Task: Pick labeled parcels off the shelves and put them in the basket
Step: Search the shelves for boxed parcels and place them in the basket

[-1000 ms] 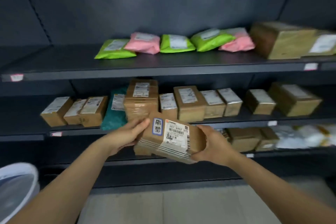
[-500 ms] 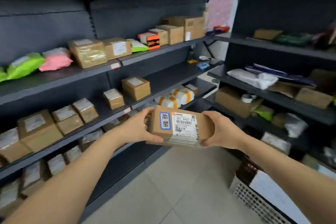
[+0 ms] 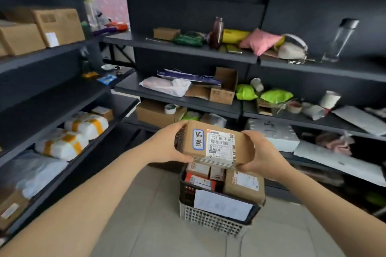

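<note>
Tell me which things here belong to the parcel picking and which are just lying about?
Job: labeled box, gripped by the left hand and right hand; basket on the floor beneath; parcels already in it.
Lying about: dark bottle, clear bottle, tape roll, paper cup, open carton, all on shelves.

Bare forearms [image 3: 94,194] lead to a bare left hand [image 3: 167,146] and right hand [image 3: 263,156].

1. The parcel [image 3: 217,144] sits between the left hand [image 3: 165,147] and the right hand [image 3: 264,155].
2. The basket [image 3: 208,220] stands on the floor [image 3: 146,215] below the grip, with boxes [image 3: 243,183] in it.
3. Shelves [image 3: 183,101] run left of the grip and behind it.
</note>
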`<state>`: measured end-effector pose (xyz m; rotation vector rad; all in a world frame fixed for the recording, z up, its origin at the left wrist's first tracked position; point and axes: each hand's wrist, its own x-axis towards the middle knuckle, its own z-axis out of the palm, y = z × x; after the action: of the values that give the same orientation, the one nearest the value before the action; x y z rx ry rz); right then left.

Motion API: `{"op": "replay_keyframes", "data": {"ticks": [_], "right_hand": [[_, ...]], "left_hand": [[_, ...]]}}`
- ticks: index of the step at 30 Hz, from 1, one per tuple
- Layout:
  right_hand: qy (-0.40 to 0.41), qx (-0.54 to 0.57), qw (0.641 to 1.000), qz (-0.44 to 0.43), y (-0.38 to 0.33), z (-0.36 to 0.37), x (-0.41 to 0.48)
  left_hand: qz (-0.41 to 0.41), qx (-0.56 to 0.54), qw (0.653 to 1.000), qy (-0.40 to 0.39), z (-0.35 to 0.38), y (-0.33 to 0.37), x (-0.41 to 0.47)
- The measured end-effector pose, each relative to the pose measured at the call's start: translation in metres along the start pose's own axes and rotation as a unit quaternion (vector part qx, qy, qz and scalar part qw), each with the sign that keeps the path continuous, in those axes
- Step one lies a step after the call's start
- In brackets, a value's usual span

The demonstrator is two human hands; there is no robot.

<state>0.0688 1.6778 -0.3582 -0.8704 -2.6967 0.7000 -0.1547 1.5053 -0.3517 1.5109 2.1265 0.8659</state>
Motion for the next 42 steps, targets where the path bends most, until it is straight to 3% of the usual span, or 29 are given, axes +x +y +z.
{"op": "replay_keyframes", "data": {"ticks": [8,16,25,32,37,42], "right_hand": [[0.013,0.020,0.994,0.108,0.060,0.040,0.101],[-0.059,-0.001,0.975,0.213,0.131,0.153,0.167],[-0.157,-0.015,0.959,0.234,0.213,0.280,0.206],[-0.242,-0.124,0.941,0.201,0.249,0.327,0.214],[-0.305,-0.156,0.922,0.179,0.258,0.346,0.214],[-0.316,-0.190,0.919,0.142,0.264,0.360,0.209]], "left_hand": [[0.007,0.037,0.999,-0.033,0.025,-0.060,0.141],[-0.124,0.034,0.988,-0.080,0.127,-0.168,0.205],[-0.211,0.004,0.969,-0.130,0.234,-0.266,0.230],[-0.251,0.093,0.947,-0.177,0.283,-0.303,0.239],[-0.247,0.123,0.937,-0.214,0.299,-0.317,0.239],[-0.220,0.149,0.941,-0.209,0.306,-0.326,0.237]]}}
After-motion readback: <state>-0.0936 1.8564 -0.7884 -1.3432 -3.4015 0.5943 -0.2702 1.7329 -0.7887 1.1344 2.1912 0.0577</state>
